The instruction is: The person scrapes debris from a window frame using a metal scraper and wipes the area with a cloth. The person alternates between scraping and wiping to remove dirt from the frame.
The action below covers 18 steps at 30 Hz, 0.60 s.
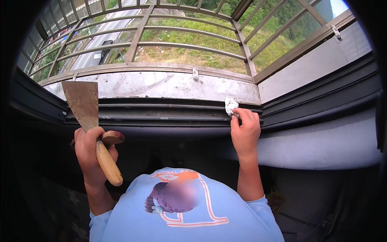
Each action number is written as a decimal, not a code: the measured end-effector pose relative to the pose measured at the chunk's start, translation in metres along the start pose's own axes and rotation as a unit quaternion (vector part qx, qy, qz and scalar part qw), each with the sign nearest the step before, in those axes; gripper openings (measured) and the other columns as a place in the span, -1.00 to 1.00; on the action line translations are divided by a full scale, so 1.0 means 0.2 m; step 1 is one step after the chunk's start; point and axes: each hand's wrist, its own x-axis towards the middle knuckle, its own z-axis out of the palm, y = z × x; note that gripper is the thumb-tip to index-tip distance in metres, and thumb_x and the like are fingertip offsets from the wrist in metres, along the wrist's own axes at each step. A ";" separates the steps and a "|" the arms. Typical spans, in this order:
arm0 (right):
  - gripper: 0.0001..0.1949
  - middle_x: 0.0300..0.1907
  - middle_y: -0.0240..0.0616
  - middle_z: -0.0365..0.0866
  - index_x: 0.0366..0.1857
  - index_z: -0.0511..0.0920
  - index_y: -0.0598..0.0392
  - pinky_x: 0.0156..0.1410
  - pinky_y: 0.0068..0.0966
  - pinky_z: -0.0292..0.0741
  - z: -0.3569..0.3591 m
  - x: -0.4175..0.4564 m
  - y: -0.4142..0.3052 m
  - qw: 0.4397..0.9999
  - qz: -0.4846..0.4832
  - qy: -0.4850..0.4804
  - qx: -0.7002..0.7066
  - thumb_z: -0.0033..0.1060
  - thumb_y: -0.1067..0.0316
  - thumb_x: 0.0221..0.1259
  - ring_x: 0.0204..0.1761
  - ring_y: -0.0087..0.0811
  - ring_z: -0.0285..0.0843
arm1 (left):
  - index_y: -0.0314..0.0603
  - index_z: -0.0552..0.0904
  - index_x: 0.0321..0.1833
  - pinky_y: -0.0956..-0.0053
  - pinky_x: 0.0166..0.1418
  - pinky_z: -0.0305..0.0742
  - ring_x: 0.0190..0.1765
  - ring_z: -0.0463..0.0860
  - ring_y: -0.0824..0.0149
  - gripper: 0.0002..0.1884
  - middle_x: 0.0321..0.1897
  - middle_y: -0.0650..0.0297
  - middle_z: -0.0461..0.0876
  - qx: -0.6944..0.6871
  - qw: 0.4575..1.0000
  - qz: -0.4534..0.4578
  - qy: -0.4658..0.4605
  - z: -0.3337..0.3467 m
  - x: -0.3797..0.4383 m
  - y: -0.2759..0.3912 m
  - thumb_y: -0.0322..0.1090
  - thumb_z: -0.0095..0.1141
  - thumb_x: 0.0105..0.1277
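Note:
My left hand (87,154) grips a putty knife by its pale wooden handle (107,163). Its wide, rust-stained steel blade (83,103) points up and away, over the left end of the window track. The same hand also holds a second tool; only its rounded wooden end (112,137) with reddish marks shows clearly. At the right, my right hand (246,130) pinches a crumpled white wad (231,106), paper or thin cloth, between thumb and fingers. The wad is at the dark sliding-window track (163,114), near its right corner; whether it touches the track is hard to tell.
Beyond the track lies a stained metal sill (145,83) with a small bracket (195,74). A barred metal window cage (193,45) encloses it, high above a road (90,51) and grass. A dark side frame (320,90) runs along the right.

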 end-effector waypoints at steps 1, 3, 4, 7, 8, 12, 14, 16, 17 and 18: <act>-0.87 -0.26 -0.28 0.67 -0.30 0.64 0.09 -0.03 -0.30 0.48 0.00 0.00 0.00 1.000 -0.007 -0.009 -0.008 0.24 0.51 0.06 -0.13 -0.17 0.53 | -0.17 0.52 -0.21 0.31 -0.20 0.29 -0.36 0.43 0.12 -0.60 -0.44 0.18 0.46 -0.007 1.000 -0.014 -0.006 0.01 -0.02 -0.01 -0.52 0.25 -0.22; -0.87 -0.25 -0.29 0.67 -0.30 0.64 0.08 0.00 -0.27 0.47 0.02 -0.01 0.02 0.999 -0.022 -0.027 -0.026 0.25 0.50 0.04 -0.12 -0.17 0.53 | -0.17 0.52 -0.21 0.30 -0.19 0.29 -0.34 0.42 0.11 -0.61 -0.43 0.18 0.46 -0.015 0.999 -0.038 -0.015 0.03 -0.05 -0.02 -0.50 0.25 -0.21; -0.87 -0.24 -0.29 0.67 -0.32 0.62 0.09 0.02 -0.24 0.45 0.01 -0.01 0.01 0.998 -0.027 -0.027 -0.044 0.26 0.49 0.02 -0.11 -0.17 0.53 | -0.17 0.52 -0.21 0.30 -0.19 0.30 -0.34 0.42 0.11 -0.61 -0.43 0.18 0.45 -0.015 0.999 -0.048 -0.016 0.04 -0.06 -0.02 -0.50 0.24 -0.21; -0.88 -0.23 -0.29 0.67 -0.33 0.60 0.11 0.01 -0.22 0.45 0.01 -0.02 0.01 0.998 -0.023 -0.005 -0.065 0.26 0.48 0.02 -0.10 -0.17 0.53 | -0.18 0.52 -0.21 0.29 -0.19 0.31 -0.31 0.43 0.10 -0.61 -0.43 0.18 0.45 -0.013 0.998 -0.063 -0.018 0.06 -0.07 -0.04 -0.52 0.24 -0.20; -0.89 -0.24 -0.28 0.66 -0.34 0.60 0.12 0.01 -0.22 0.45 0.00 -0.02 0.03 0.997 -0.022 -0.011 -0.075 0.26 0.49 0.02 -0.10 -0.17 0.53 | -0.18 0.52 -0.21 0.28 -0.19 0.31 -0.30 0.43 0.10 -0.61 -0.43 0.18 0.45 -0.012 0.998 -0.066 -0.019 0.07 -0.07 -0.05 -0.52 0.23 -0.20; -0.89 -0.26 -0.24 0.66 -0.35 0.59 0.13 0.01 -0.24 0.46 -0.01 -0.02 0.07 0.997 -0.038 -0.050 -0.053 0.25 0.51 0.01 -0.13 -0.14 0.54 | -0.21 0.51 -0.14 0.28 -0.20 0.37 -0.28 0.45 0.09 -0.59 -0.39 0.16 0.48 -0.007 0.997 -0.066 -0.024 0.09 -0.09 -0.09 -0.63 0.21 -0.13; -0.88 -0.28 -0.21 0.65 -0.35 0.59 0.13 -0.02 -0.27 0.48 -0.02 -0.01 0.04 0.996 -0.062 -0.059 0.002 0.24 0.53 0.01 -0.17 -0.12 0.55 | -0.21 0.51 -0.14 0.29 -0.19 0.39 -0.27 0.47 0.09 -0.59 -0.38 0.15 0.49 -0.015 0.997 -0.072 -0.024 0.12 -0.11 -0.12 -0.64 0.22 -0.12; -0.88 -0.28 -0.21 0.65 -0.34 0.60 0.13 -0.04 -0.28 0.49 -0.02 -0.03 0.00 0.998 -0.041 -0.051 0.027 0.25 0.53 0.00 -0.17 -0.12 0.55 | -0.18 0.53 -0.16 0.28 -0.18 0.37 -0.28 0.46 0.09 -0.60 -0.39 0.16 0.50 -0.009 0.997 -0.080 -0.021 0.14 -0.12 -0.13 -0.59 0.24 -0.14; -0.87 -0.28 -0.22 0.66 -0.34 0.60 0.12 -0.05 -0.28 0.50 -0.03 -0.05 -0.02 0.998 -0.031 -0.046 0.039 0.26 0.53 -0.01 -0.17 -0.13 0.55 | -0.17 0.54 -0.17 0.27 -0.17 0.36 -0.29 0.45 0.09 -0.61 -0.40 0.17 0.50 -0.007 0.996 -0.084 -0.020 0.15 -0.12 -0.13 -0.57 0.24 -0.15; -0.86 -0.28 -0.22 0.66 -0.34 0.60 0.12 -0.06 -0.29 0.50 -0.04 -0.07 -0.05 0.998 -0.022 -0.056 0.022 0.27 0.53 -0.01 -0.17 -0.13 0.55 | -0.18 0.54 -0.16 0.26 -0.17 0.37 -0.28 0.46 0.09 -0.60 -0.40 0.17 0.50 -0.009 0.996 -0.087 -0.020 0.16 -0.13 -0.14 -0.58 0.25 -0.15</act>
